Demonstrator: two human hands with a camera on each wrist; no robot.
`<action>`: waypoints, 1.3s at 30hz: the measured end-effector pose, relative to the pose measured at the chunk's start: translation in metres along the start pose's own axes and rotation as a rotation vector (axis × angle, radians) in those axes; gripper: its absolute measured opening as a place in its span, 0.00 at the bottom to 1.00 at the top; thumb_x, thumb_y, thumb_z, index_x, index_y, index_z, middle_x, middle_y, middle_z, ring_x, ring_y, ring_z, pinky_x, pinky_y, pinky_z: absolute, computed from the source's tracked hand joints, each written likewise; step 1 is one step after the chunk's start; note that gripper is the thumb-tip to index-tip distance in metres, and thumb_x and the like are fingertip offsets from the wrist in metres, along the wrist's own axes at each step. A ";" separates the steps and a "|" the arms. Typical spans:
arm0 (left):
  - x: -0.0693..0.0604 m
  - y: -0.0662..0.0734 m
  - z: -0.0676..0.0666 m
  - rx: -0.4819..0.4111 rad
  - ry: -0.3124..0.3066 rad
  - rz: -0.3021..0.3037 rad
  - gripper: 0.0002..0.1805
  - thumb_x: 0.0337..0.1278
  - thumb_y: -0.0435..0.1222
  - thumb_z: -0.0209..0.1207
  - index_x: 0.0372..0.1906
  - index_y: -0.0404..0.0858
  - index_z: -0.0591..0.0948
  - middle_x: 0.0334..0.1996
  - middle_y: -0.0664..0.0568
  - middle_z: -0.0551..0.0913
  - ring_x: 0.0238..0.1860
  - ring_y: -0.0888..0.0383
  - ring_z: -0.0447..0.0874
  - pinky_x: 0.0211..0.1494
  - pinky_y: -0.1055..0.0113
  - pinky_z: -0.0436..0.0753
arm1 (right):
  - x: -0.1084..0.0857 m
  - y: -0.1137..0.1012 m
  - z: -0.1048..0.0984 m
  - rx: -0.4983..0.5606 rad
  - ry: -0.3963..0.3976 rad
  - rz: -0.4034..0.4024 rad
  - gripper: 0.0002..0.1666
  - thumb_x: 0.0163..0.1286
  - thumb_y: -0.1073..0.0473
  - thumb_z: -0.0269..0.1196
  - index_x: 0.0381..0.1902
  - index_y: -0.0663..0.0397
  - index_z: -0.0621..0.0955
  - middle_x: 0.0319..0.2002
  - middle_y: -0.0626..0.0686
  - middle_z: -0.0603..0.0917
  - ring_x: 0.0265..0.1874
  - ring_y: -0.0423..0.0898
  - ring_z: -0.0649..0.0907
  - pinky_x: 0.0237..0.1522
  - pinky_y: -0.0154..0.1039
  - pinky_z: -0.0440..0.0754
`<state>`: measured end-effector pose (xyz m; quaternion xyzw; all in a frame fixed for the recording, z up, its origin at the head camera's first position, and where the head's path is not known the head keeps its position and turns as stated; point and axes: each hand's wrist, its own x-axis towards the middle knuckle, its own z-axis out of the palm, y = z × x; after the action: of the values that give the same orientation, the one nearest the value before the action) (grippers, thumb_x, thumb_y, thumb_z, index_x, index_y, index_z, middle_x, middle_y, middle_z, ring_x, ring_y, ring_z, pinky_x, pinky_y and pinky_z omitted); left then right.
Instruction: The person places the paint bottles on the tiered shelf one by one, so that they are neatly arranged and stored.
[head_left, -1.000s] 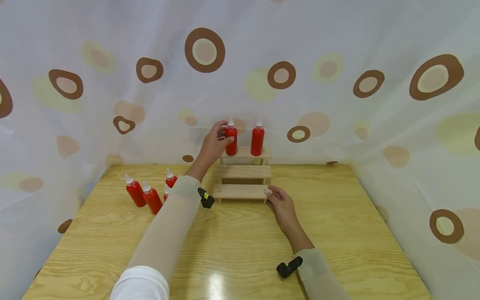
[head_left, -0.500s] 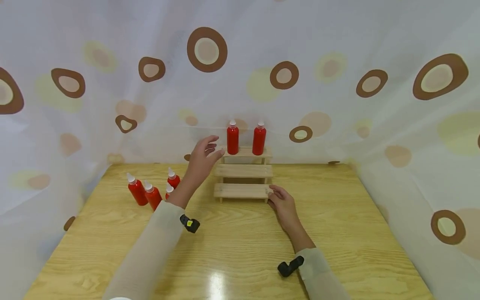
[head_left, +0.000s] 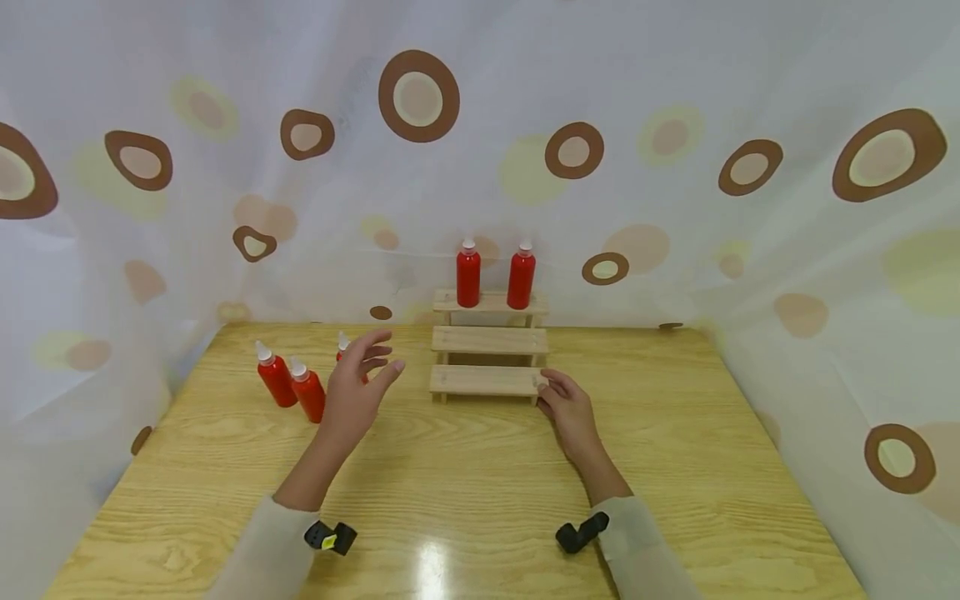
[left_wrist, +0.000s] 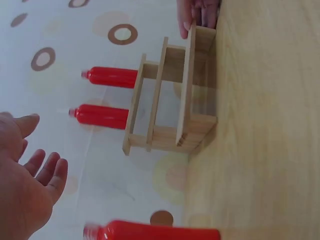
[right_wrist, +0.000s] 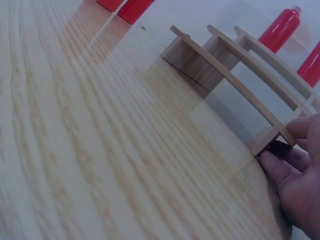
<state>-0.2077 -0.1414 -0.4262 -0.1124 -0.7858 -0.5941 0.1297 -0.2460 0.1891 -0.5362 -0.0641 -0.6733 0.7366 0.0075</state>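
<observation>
Gripping the wooden rack (head_left: 486,380) at frame centre: right hand (head_left: 572,418). Left hand (head_left: 354,393) empty, fingers relaxed, near upright red bottles (head_left: 309,397), left of frame.

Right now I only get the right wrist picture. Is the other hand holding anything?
Observer: No, the left hand is empty, with its fingers spread.
Operator: My picture chops the tops off the red bottles on the table! What's up there?
Observer: White pointy tips, on every one of those whose top I can see.
</observation>
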 end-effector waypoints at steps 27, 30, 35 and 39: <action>-0.041 -0.065 -0.035 0.015 0.137 -0.278 0.31 0.69 0.35 0.61 0.73 0.39 0.66 0.69 0.44 0.70 0.67 0.45 0.69 0.72 0.49 0.69 | 0.001 0.007 -0.001 -0.007 0.004 -0.015 0.24 0.75 0.62 0.58 0.67 0.59 0.75 0.69 0.63 0.71 0.70 0.54 0.71 0.49 0.29 0.84; -0.038 -0.068 -0.034 0.034 0.129 -0.295 0.32 0.69 0.34 0.60 0.74 0.41 0.64 0.69 0.44 0.71 0.66 0.46 0.70 0.71 0.51 0.71 | 0.001 0.008 -0.001 -0.010 0.011 -0.032 0.24 0.75 0.62 0.59 0.66 0.60 0.75 0.69 0.65 0.71 0.71 0.57 0.70 0.48 0.29 0.84; -0.037 -0.071 -0.032 0.074 0.098 -0.343 0.33 0.71 0.34 0.59 0.76 0.41 0.62 0.70 0.43 0.71 0.66 0.45 0.71 0.71 0.51 0.72 | 0.000 0.006 -0.001 -0.009 0.009 -0.022 0.24 0.75 0.62 0.58 0.67 0.59 0.75 0.69 0.64 0.71 0.70 0.55 0.71 0.49 0.29 0.84; -0.036 -0.072 -0.031 0.063 0.100 -0.338 0.32 0.71 0.34 0.59 0.76 0.40 0.63 0.69 0.41 0.71 0.66 0.43 0.71 0.73 0.49 0.71 | -0.002 -0.001 0.000 -0.005 -0.006 0.004 0.24 0.76 0.63 0.57 0.68 0.60 0.73 0.70 0.63 0.70 0.71 0.53 0.69 0.51 0.31 0.84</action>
<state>-0.1954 -0.1919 -0.4955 0.0553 -0.8044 -0.5873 0.0703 -0.2443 0.1891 -0.5348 -0.0633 -0.6751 0.7350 0.0040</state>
